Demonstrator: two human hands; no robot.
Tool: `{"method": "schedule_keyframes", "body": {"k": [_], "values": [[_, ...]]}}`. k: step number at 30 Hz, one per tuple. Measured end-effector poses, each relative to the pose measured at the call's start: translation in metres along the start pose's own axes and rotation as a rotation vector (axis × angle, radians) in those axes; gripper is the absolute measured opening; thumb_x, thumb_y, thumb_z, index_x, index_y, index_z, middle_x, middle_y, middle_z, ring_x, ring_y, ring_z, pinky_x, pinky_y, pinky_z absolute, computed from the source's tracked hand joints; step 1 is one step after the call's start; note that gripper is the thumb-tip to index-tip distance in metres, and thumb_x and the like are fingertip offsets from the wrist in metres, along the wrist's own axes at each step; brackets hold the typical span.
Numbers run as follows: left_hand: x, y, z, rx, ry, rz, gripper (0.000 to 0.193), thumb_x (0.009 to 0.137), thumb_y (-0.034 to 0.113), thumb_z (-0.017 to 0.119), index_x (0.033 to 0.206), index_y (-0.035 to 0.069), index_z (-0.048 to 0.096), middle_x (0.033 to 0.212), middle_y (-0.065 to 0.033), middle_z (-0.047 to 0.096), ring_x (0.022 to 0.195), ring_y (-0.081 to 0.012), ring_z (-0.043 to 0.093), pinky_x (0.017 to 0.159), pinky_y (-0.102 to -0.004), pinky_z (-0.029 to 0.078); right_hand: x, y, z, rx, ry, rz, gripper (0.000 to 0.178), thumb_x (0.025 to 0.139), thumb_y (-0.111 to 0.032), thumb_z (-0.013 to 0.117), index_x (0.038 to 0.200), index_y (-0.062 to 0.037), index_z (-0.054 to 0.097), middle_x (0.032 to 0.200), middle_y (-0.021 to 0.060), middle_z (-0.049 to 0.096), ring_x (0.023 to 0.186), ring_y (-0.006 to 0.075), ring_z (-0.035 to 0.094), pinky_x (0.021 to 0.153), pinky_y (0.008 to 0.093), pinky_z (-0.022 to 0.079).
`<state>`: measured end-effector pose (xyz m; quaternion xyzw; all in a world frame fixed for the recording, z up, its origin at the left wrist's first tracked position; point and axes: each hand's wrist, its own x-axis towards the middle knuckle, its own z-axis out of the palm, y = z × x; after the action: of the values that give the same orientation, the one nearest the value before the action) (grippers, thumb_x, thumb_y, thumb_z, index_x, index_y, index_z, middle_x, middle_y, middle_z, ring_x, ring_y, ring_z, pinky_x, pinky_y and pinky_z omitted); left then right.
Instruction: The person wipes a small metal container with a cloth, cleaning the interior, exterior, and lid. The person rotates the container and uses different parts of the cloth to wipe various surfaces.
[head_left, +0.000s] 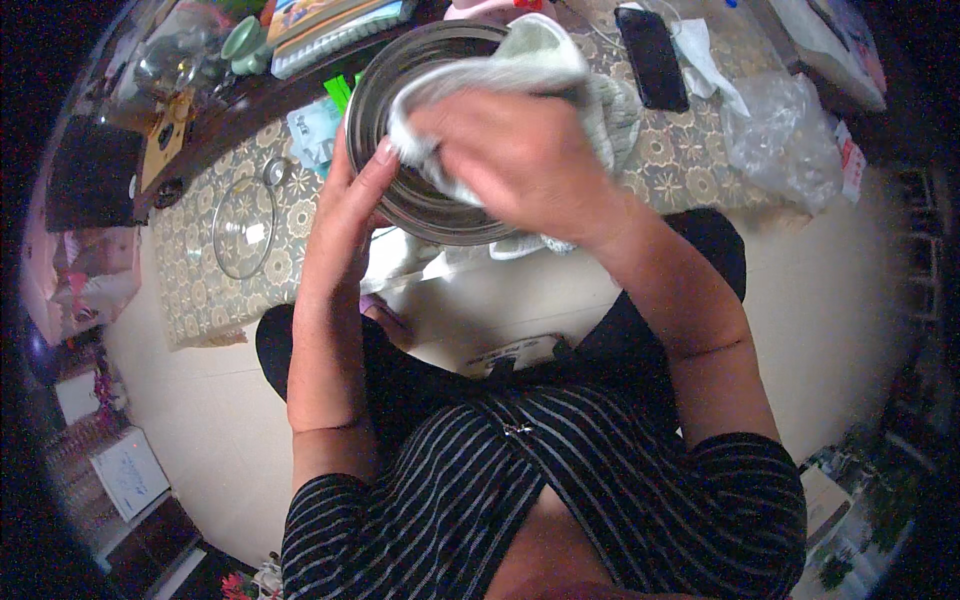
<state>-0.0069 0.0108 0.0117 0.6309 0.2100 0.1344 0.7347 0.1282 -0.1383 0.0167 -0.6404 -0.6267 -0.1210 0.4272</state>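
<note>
A round, shiny steel pot is held up at the near edge of the table, its open side tilted toward me. My left hand is closed on its left rim, thumb over the edge and the other fingers mostly hidden behind. Inside the pot, my right hand grips a white towel, pressed against the inner surface. This hand and part of the towel are smeared by motion. The towel's loose end hangs over the pot's far right side.
On the patterned tablecloth at left lies a round clear glass lid. A black phone and a crumpled clear plastic bag are at right. Green cups and books stand at the back left.
</note>
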Motion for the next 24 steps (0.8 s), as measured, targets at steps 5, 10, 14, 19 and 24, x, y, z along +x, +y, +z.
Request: {"method": "schedule_keyframes", "body": {"k": [5, 10, 14, 19, 24], "values": [[0.002, -0.006, 0.002, 0.080, 0.012, -0.048, 0.063, 0.097, 0.038, 0.055, 0.148, 0.009, 0.033, 0.131, -0.0095, 0.052, 0.119, -0.0197, 0.052, 0.100, -0.0352, 0.043, -0.005, -0.002, 0.018, 0.132, -0.137, 0.047, 0.030, 0.081, -0.008, 0.063, 0.109, 0.0005, 0.061, 0.114, 0.0179, 0.061, 0.105, 0.0362, 0.061, 0.090, 0.0434, 0.050], [0.001, -0.009, 0.011, 0.156, -0.037, 0.087, 0.066, 0.098, 0.035, 0.056, 0.151, 0.007, 0.028, 0.145, -0.0129, 0.042, 0.133, -0.0220, 0.040, 0.110, -0.0350, 0.033, -0.011, 0.001, 0.025, -0.023, -0.170, 0.065, 0.035, 0.081, -0.009, 0.064, 0.114, -0.0001, 0.059, 0.128, 0.0179, 0.055, 0.113, 0.0364, 0.057, 0.096, 0.0439, 0.048], [0.001, -0.007, 0.014, 0.167, 0.011, 0.143, 0.066, 0.097, 0.032, 0.057, 0.151, 0.007, 0.029, 0.147, -0.0133, 0.041, 0.135, -0.0231, 0.039, 0.111, -0.0358, 0.032, -0.008, 0.006, 0.026, -0.371, -0.142, 0.274, 0.039, 0.081, -0.015, 0.067, 0.118, -0.0069, 0.060, 0.126, 0.0120, 0.056, 0.108, 0.0272, 0.060, 0.090, 0.0421, 0.049], [0.001, -0.003, 0.015, 0.127, 0.109, 0.224, 0.068, 0.096, 0.026, 0.060, 0.152, 0.008, 0.026, 0.147, -0.0146, 0.041, 0.132, -0.0247, 0.044, 0.109, -0.0379, 0.036, -0.009, 0.003, 0.009, -0.698, -0.350, 0.255, 0.030, 0.079, -0.018, 0.061, 0.104, -0.0024, 0.061, 0.098, 0.0145, 0.065, 0.096, 0.0256, 0.063, 0.081, 0.0409, 0.047], [0.004, -0.001, 0.011, 0.237, 0.150, 0.342, 0.068, 0.095, 0.025, 0.060, 0.152, 0.007, 0.027, 0.146, -0.0153, 0.042, 0.132, -0.0253, 0.044, 0.110, -0.0382, 0.035, -0.010, -0.005, 0.014, -0.160, -0.423, 0.216, 0.027, 0.080, -0.011, 0.062, 0.105, -0.0005, 0.059, 0.102, 0.0129, 0.061, 0.098, 0.0316, 0.060, 0.085, 0.0472, 0.046]]}}
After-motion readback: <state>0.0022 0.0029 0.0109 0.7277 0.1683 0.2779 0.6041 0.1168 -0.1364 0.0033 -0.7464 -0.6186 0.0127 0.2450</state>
